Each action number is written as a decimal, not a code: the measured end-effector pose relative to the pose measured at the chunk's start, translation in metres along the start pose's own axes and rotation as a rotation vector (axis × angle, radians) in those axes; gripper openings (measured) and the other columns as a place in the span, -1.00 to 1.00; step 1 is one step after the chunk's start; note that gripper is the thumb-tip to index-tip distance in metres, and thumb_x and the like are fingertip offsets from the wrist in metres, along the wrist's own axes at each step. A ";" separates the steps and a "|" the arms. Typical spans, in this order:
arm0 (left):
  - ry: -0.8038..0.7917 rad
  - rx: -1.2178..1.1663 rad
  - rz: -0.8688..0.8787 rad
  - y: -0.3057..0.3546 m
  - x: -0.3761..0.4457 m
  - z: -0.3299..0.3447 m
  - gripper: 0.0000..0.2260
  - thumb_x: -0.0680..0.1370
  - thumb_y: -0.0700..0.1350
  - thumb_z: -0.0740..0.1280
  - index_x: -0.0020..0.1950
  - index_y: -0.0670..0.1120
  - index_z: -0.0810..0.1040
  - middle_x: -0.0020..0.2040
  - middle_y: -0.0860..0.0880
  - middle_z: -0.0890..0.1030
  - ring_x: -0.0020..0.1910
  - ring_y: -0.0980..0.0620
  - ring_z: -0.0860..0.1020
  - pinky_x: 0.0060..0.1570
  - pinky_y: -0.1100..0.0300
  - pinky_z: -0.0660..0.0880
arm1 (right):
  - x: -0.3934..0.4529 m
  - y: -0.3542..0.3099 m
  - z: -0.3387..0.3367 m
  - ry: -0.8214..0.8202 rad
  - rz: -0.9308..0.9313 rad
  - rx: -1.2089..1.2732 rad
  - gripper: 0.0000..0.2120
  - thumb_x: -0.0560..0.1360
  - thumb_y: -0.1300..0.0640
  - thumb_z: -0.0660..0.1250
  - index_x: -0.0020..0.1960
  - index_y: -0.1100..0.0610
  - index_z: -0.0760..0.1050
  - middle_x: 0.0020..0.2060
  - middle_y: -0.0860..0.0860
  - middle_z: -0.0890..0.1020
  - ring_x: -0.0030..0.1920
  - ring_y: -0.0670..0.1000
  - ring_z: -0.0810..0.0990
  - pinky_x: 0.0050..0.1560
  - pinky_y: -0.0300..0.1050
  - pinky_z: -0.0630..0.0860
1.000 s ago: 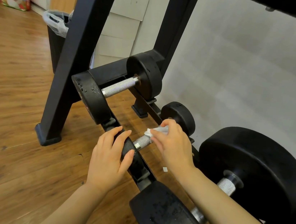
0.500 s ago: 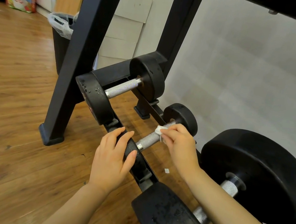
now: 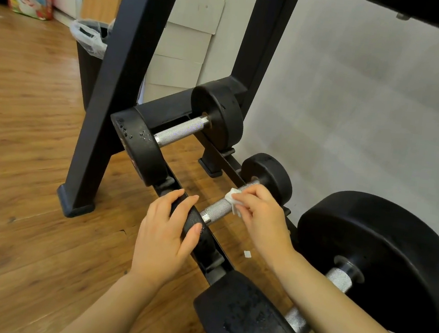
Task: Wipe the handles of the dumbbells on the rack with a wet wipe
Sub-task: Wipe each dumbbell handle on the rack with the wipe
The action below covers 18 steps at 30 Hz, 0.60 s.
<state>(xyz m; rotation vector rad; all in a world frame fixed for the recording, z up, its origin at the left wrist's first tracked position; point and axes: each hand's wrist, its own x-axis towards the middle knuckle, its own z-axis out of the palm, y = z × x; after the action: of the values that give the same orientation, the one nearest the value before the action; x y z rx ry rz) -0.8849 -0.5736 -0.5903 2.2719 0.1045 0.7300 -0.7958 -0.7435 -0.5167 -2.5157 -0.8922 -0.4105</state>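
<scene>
Two bare forearms entering from about 6 and 5 o'clock, no sleeves in view, left hand (image 3: 162, 238) and right hand (image 3: 263, 217) ungloved, short plain fingernails, no rings or watch

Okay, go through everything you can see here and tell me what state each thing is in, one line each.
Left hand: gripping the small dumbbell's near weight.
Right hand: pressing the wet wipe on the handle.
Small dumbbell: on the rack, handle partly covered.
Far dumbbell: racked, untouched.
Large dumbbell: racked, untouched.
Bin: lined, open.

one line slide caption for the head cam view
Right hand rubs a wet wipe along the small dumbbell's handle while the left hand steadies its near head.
</scene>
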 end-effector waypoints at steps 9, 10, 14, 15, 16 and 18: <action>-0.001 -0.005 -0.002 0.000 0.000 0.000 -0.51 0.58 0.14 0.11 0.40 -0.08 0.47 0.37 -0.10 0.45 0.36 -0.07 0.34 0.23 0.02 0.33 | 0.000 -0.005 -0.001 -0.032 -0.030 -0.102 -0.77 0.53 0.25 0.34 0.18 0.19 0.57 0.08 0.06 0.55 0.08 0.03 0.55 0.10 -0.10 0.56; -0.001 -0.009 -0.005 0.000 0.000 0.000 -0.51 0.58 0.14 0.10 0.40 -0.08 0.47 0.37 -0.10 0.45 0.35 -0.08 0.35 0.23 0.02 0.34 | 0.000 -0.004 -0.001 -0.020 -0.017 -0.107 -0.77 0.54 0.26 0.34 0.18 0.20 0.57 0.10 0.06 0.54 0.07 0.04 0.56 0.09 -0.09 0.56; -0.006 -0.015 -0.005 0.000 0.001 0.000 -0.50 0.58 0.15 0.10 0.40 -0.08 0.47 0.37 -0.10 0.45 0.35 -0.09 0.36 0.22 -0.01 0.36 | 0.003 -0.003 0.000 0.064 0.092 -0.085 -0.77 0.54 0.26 0.33 0.20 0.20 0.55 0.13 0.08 0.52 0.10 0.05 0.55 0.12 -0.04 0.56; -0.005 -0.015 -0.005 0.000 0.001 0.000 -0.50 0.58 0.15 0.10 0.40 -0.08 0.47 0.37 -0.10 0.45 0.35 -0.09 0.36 0.22 -0.02 0.37 | 0.003 -0.004 0.000 0.057 0.087 -0.084 -0.77 0.54 0.26 0.33 0.20 0.20 0.54 0.14 0.08 0.51 0.10 0.05 0.55 0.12 -0.05 0.56; -0.002 -0.015 -0.006 0.000 0.001 0.000 -0.50 0.58 0.15 0.10 0.40 -0.08 0.47 0.37 -0.10 0.45 0.35 -0.08 0.35 0.22 -0.01 0.36 | 0.002 -0.005 0.001 0.036 0.066 -0.081 -0.78 0.54 0.27 0.33 0.19 0.20 0.54 0.13 0.08 0.51 0.10 0.05 0.55 0.13 -0.08 0.55; 0.004 -0.015 -0.006 0.000 0.001 0.001 -0.50 0.57 0.15 0.11 0.40 -0.07 0.47 0.37 -0.10 0.44 0.35 -0.07 0.34 0.23 0.01 0.34 | -0.001 -0.007 0.003 -0.023 0.020 -0.079 -0.79 0.53 0.28 0.33 0.17 0.21 0.54 0.13 0.08 0.50 0.09 0.04 0.56 0.11 -0.18 0.50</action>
<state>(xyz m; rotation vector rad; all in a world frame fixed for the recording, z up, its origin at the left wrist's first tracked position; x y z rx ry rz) -0.8834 -0.5739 -0.5905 2.2549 0.1073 0.7300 -0.8004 -0.7375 -0.5179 -2.6041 -0.8742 -0.4193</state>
